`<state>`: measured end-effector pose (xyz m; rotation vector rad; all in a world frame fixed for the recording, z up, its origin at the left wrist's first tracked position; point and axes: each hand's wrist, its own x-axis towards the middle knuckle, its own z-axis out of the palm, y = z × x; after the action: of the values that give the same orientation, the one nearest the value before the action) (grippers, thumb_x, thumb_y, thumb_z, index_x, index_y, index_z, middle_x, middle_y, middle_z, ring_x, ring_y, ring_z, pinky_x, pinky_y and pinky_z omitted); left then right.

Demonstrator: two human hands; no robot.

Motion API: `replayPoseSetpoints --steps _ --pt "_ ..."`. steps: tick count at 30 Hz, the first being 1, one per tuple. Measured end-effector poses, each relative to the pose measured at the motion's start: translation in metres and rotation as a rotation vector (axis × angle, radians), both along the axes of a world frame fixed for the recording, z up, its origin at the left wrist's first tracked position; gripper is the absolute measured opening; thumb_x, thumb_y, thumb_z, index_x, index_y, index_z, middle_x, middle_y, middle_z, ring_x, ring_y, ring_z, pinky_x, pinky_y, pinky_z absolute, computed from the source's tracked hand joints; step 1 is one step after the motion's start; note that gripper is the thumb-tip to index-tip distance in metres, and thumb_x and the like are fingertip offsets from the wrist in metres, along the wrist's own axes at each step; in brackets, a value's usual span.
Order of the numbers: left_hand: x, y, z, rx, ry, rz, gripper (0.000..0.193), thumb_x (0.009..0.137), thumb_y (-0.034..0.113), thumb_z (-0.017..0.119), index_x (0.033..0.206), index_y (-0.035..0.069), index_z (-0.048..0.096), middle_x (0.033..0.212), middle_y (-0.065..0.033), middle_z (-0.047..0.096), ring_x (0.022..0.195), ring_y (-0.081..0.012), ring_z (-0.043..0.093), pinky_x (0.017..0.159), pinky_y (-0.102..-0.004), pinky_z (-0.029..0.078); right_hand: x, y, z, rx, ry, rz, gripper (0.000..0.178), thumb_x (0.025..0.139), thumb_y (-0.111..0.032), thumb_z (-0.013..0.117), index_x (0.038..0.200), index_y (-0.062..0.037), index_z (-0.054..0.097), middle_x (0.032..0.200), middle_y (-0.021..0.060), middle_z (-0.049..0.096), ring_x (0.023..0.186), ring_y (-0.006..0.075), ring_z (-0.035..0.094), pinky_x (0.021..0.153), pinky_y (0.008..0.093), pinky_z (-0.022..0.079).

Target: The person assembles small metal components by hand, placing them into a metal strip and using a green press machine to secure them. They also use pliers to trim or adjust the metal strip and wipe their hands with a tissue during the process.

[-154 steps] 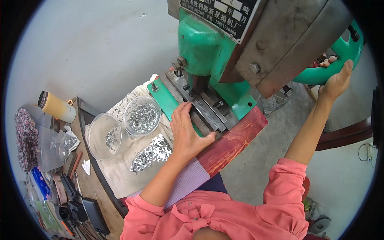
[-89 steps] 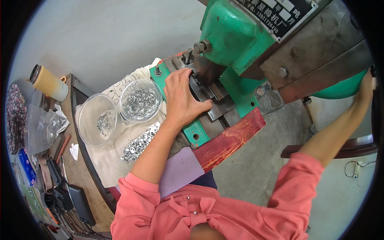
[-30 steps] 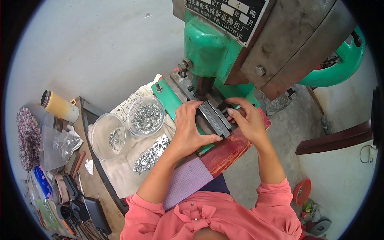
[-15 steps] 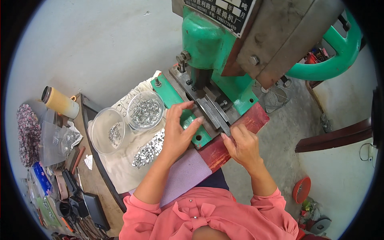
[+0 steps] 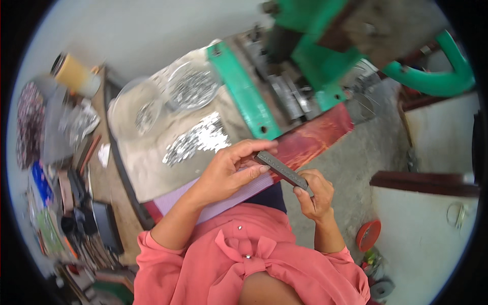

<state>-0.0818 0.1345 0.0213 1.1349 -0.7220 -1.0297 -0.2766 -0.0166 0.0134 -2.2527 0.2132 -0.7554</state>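
Note:
A dark, narrow metal bar (image 5: 281, 170) with a row of small dots or holes along its top slants between my hands, in front of the press. Its right end is pinched by my right hand (image 5: 317, 197), thumb on the near side. My left hand (image 5: 223, 173) closes on the other end between thumb and fingers. Beyond the bar stands the green hand press (image 5: 244, 91), blurred, with a steel die (image 5: 287, 96) on its bed. Left of the press, many small shiny metal pieces (image 5: 201, 141) are spread on a cloth.
Two clear plastic tubs (image 5: 175, 104) of small metal parts stand on the cloth (image 5: 147, 175). A red board (image 5: 320, 137) lies under the press's front edge. Further left are a yellow flask (image 5: 76, 76) and cluttered tools. The press's green wheel (image 5: 432, 76) juts out at right.
Both hands have drawn the metal bar out of the die and back toward my body. My left hand has come off the press bed onto the bar. The view has shifted.

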Motion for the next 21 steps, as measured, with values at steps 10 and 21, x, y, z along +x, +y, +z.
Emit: replayPoseSetpoints --steps 10,21 --pt "-0.001 0.126 -0.017 0.324 0.286 0.446 0.03 0.091 -0.003 0.067 0.12 -0.007 0.062 0.107 -0.0099 0.069 0.094 -0.0117 0.067 0.084 -0.0237 0.055 0.092 0.05 -0.019 0.123 0.33 0.309 0.017 0.09 -0.015 0.072 0.095 -0.0017 0.062 0.075 0.0115 0.061 0.057 0.0256 0.058 0.053 0.0358 0.046" --pt "-0.007 0.141 -0.043 0.335 0.375 0.614 0.028 0.093 -0.001 0.065 0.121 -0.007 0.061 0.098 -0.0073 0.067 0.089 -0.0099 0.066 0.078 -0.0217 0.054 0.124 0.086 -0.019 -0.27 0.203 0.388 0.032 0.075 -0.013 0.081 0.104 -0.0075 0.07 0.095 0.0062 0.064 0.076 0.0232 0.065 0.063 0.0357 0.052"
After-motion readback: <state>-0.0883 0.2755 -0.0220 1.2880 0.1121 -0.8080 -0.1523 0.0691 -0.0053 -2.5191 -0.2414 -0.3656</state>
